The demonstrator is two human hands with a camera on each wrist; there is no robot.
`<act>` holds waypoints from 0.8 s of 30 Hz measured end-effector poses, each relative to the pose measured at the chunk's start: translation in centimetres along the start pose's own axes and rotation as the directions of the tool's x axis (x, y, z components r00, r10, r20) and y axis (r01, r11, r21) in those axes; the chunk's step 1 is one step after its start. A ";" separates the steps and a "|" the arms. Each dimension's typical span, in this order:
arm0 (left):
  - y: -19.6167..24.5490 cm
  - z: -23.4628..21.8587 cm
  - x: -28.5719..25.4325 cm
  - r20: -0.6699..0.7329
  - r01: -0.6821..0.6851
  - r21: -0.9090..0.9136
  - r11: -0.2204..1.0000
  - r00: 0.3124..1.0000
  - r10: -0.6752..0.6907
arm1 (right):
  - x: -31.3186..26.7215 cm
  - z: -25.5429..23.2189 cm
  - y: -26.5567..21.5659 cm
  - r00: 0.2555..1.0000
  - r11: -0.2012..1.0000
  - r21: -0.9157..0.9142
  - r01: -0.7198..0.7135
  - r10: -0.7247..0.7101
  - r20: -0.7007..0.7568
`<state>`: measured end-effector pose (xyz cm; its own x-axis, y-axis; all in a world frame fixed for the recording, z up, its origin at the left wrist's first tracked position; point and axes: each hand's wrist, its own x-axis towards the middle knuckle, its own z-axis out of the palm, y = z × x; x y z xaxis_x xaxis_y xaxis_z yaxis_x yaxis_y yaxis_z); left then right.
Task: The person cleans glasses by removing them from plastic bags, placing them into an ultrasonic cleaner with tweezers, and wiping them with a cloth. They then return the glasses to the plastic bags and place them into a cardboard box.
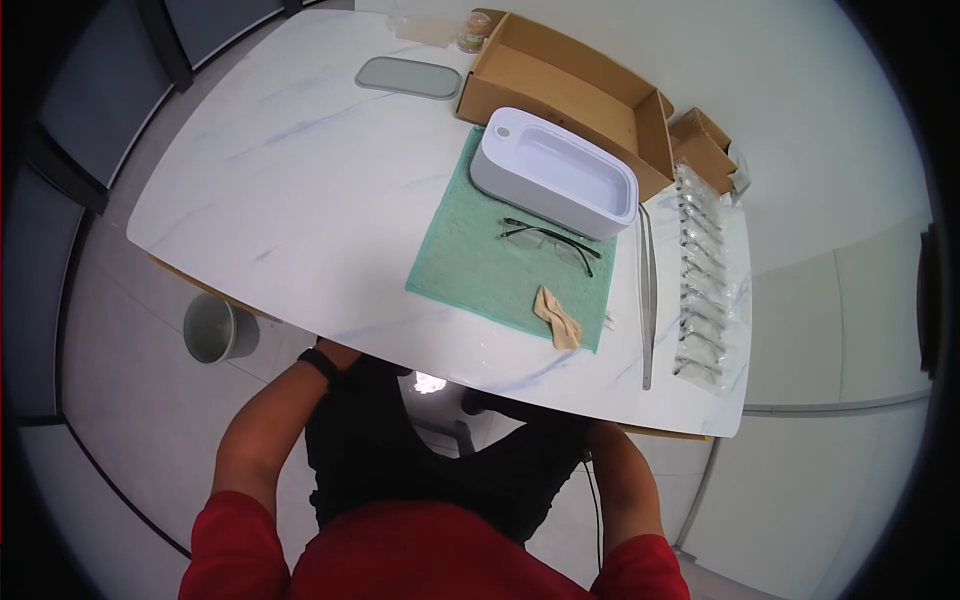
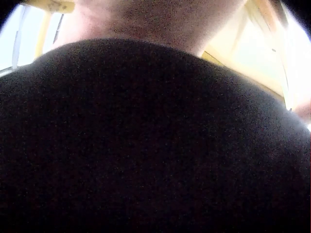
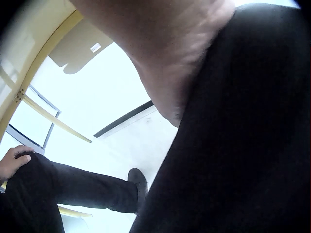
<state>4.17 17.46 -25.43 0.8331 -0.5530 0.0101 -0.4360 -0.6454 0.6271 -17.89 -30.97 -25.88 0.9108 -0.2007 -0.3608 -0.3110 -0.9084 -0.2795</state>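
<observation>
Currently two hands (image 3: 13,162) on two legs (image 3: 92,187) — one loose glasses pair (image 1: 556,236)

Head view: from above, behind the hands, farthest off, facing forward and down over the table (image 1: 290,190). Left wrist: close to left hand (image 2: 150,22), mostly trousers (image 2: 150,136). Right wrist: close to right hand (image 3: 165,58), facing beneath the table toward left hand. Both wrist views share trousers.

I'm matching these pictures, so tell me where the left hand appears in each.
Head: left hand left of and below centre, partly hidden by the table edge.
Left wrist: likely the blurred skin across the top.
Right wrist: left edge, resting on a knee.
Shared landmark: black trousers.
</observation>
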 end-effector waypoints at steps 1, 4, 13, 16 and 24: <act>0.0 0.0 0.0 0.000 0.002 -0.007 1.000 1.000 -0.002 | -0.1 0.1 0.3 1.000 1.000 0.001 -0.007 0.007 0.003; -0.2 0.0 -0.2 -0.003 0.003 -0.017 1.000 1.000 -0.003 | -0.4 0.0 1.1 1.000 1.000 0.004 -0.027 0.027 0.016; -0.9 0.4 -0.6 -0.003 0.001 -0.059 0.998 1.000 -0.001 | -1.7 -0.3 4.0 0.996 0.996 0.017 -0.088 0.088 0.020; -1.0 0.4 -0.8 0.007 0.002 -0.083 0.997 1.000 -0.001 | -2.4 0.2 4.8 0.995 0.995 0.017 -0.103 0.103 -0.015; -1.2 0.6 -0.8 0.042 0.001 -0.115 0.993 0.999 0.004 | -5.6 4.1 -3.2 0.920 0.981 -0.143 -0.129 0.065 -0.385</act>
<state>3.81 18.43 -26.64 0.8162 -0.5773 -0.0204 -0.3931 -0.5810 0.7127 -23.11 -25.43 -26.63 0.9229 -0.3851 -0.0074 -0.3838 -0.9179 -0.1005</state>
